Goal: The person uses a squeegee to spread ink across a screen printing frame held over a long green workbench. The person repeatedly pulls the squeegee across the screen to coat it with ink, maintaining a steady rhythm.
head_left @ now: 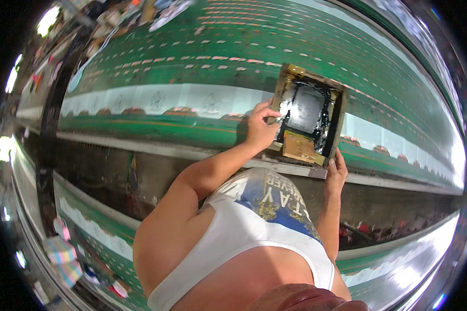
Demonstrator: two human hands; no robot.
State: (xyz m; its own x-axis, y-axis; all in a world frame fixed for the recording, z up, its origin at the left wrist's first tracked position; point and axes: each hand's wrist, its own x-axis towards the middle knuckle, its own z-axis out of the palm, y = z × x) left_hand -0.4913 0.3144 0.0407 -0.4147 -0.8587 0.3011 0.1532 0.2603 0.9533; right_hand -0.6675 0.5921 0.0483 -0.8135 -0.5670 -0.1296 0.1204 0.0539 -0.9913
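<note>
A wooden screen-printing frame [315, 75] lies tilted over a row of white fabric pieces [207, 101] on a long green table. Black ink coats its inside around a smooth grey panel [306, 108]. At the near end of the frame, a wooden squeegee block [299, 147] rests within it. My left hand [263, 126] grips the frame's left side, its fingers curled at the rim. Around the near right corner, my right hand [337, 173] has its fingers closed, with the thumb against the edge.
The green table [181, 127] runs across in front of me, marked with rows of small pale dashes. A pale ledge [399, 187] edges its near side. Behind me stands another green table [114, 259] with white pieces. Cloths and clutter [135, 15] sit at the far left.
</note>
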